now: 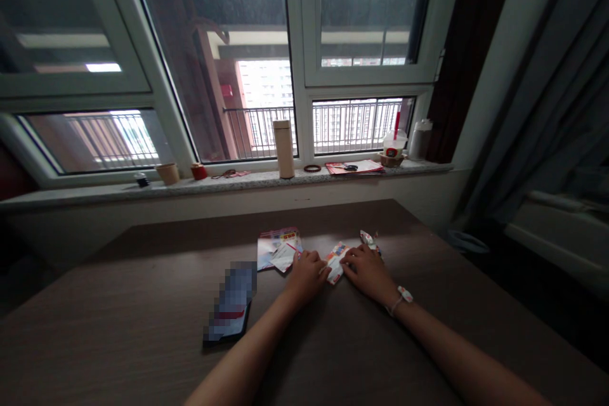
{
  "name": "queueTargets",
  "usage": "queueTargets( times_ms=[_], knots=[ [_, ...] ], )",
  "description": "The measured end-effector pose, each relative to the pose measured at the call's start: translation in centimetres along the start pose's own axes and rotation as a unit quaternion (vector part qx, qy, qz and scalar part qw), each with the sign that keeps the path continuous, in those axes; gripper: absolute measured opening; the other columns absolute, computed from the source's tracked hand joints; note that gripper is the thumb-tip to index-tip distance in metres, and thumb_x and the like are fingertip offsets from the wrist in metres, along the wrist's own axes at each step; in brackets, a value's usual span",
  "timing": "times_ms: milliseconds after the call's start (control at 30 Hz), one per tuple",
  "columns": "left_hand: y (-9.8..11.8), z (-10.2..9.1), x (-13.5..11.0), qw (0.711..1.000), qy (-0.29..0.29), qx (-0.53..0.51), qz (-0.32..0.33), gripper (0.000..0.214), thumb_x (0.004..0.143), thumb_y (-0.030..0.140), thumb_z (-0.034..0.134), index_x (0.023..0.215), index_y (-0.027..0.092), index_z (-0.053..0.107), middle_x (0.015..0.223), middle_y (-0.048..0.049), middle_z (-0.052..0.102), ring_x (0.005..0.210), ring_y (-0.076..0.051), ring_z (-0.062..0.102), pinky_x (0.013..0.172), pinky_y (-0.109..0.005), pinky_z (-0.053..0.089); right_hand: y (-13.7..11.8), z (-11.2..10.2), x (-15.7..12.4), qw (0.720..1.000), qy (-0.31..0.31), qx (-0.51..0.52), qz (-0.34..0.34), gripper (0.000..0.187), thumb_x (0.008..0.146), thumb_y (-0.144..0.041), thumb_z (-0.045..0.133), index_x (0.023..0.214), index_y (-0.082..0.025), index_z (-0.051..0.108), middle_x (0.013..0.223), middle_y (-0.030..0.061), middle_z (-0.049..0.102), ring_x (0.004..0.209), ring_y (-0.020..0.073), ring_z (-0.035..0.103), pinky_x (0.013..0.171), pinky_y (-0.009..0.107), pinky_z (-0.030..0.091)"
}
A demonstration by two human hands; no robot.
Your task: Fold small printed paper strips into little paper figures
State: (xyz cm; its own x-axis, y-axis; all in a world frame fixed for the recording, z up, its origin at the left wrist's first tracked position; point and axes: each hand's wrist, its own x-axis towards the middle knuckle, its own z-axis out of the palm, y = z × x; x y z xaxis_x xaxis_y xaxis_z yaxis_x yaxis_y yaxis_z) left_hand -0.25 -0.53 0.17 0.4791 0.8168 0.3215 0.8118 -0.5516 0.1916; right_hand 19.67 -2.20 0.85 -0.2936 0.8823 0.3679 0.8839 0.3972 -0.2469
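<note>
A small piece of printed paper (335, 264), white with colourful patches, lies on the table between my two hands. My left hand (305, 278) has its fingers curled, with the thumb at the paper's left edge. At the right edge, the bent fingers and thumb of my right hand (367, 269) press on the same piece. Beside the left fingers a white slip (283, 257) overlaps a larger printed leaflet (266, 247); a thin reddish strip shows by the fingertips. Just beyond my right hand sits a crumpled, patterned paper piece (368, 240).
A phone (233, 304), partly pixelated, lies left of my left forearm on the brown table (143, 304). Along the windowsill (228, 183) stand a tan flask (284, 149), a paper cup (167, 173), a drink cup with straw (394, 144) and papers with scissors (351, 167).
</note>
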Motion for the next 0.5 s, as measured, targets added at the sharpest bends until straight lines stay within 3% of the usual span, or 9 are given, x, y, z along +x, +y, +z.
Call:
queueTargets(
  times_ms=[267,500],
  knots=[
    [-0.1,0.7,-0.1,0.994,0.015,-0.105,0.032,0.017,0.087,0.032,0.06,0.091,0.026,0.075,0.088,-0.003,0.068,0.094,-0.019,0.058,0.097,-0.038,0.036,1.4,1.0,0.1,0.997,-0.036,0.066,-0.025,0.033,0.092,-0.029,0.045,0.117,-0.021,0.065,0.13,0.0076,0.06,0.12,0.0232,0.051,0.104,0.039,0.037],
    [-1.0,0.9,0.1,0.992,0.037,-0.118,-0.034,0.018,0.084,0.03,0.062,0.097,0.025,0.074,0.107,-0.0047,0.069,0.106,-0.021,0.057,0.1,-0.04,0.036,2.7,1.7,0.3,0.991,-0.068,0.107,-0.039,0.039,0.095,-0.032,0.039,0.125,-0.02,0.059,0.144,0.0096,0.047,0.134,0.0214,0.041,0.114,0.042,0.029]
  ],
)
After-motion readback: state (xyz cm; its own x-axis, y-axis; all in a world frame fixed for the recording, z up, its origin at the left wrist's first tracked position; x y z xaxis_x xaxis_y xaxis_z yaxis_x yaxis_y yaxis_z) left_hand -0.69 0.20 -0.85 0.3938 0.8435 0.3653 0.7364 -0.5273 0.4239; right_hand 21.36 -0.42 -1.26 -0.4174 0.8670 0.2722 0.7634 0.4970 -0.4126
